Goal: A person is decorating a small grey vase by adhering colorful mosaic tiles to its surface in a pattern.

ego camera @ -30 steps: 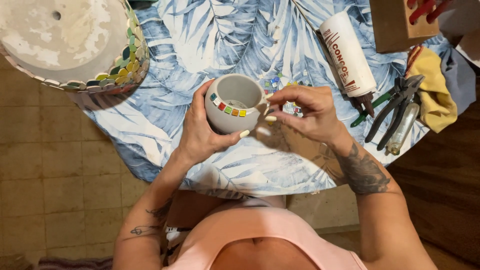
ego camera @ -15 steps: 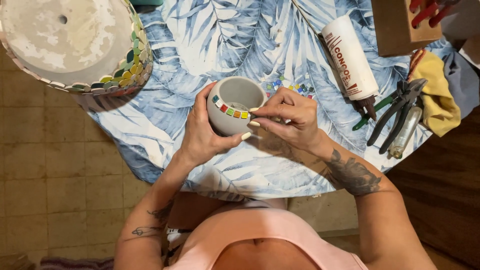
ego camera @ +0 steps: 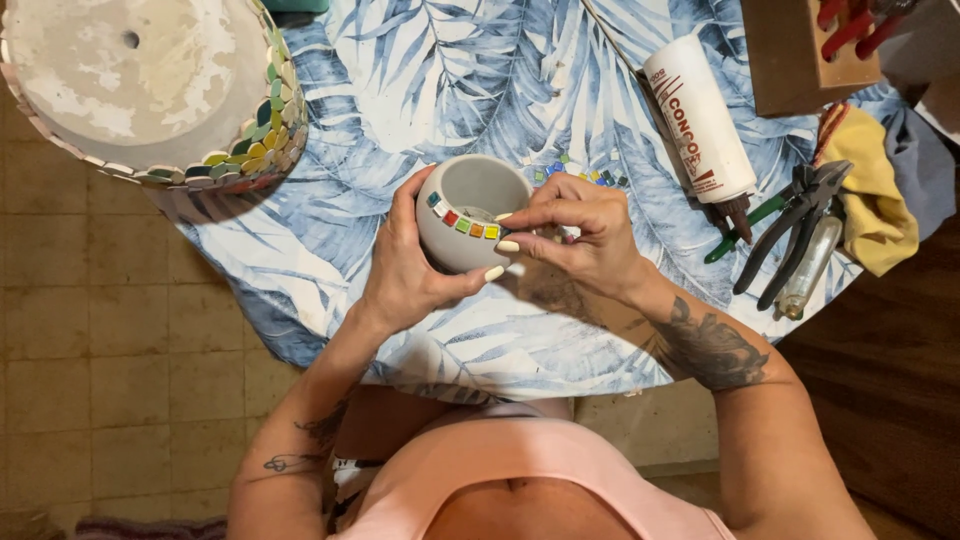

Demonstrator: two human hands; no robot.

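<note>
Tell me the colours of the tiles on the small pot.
Tiles: green, white, red, yellow, orange; head view.

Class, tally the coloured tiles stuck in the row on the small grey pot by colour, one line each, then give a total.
Tiles on the pot, held by the left hand, right hand at its rim:
Green tile: 1
White tile: 1
Red tile: 1
Light green tile: 1
Orange tile: 1
Yellow tile: 1
Total: 6

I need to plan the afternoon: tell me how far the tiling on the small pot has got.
Done: a short row of coloured tiles runs along the rim of the small grey pot. In hand: the left hand cradles the pot while the right hand presses at the row's end. Left: most of the pot's wall is bare, and loose tiles lie on the leaf-print cloth.
</note>
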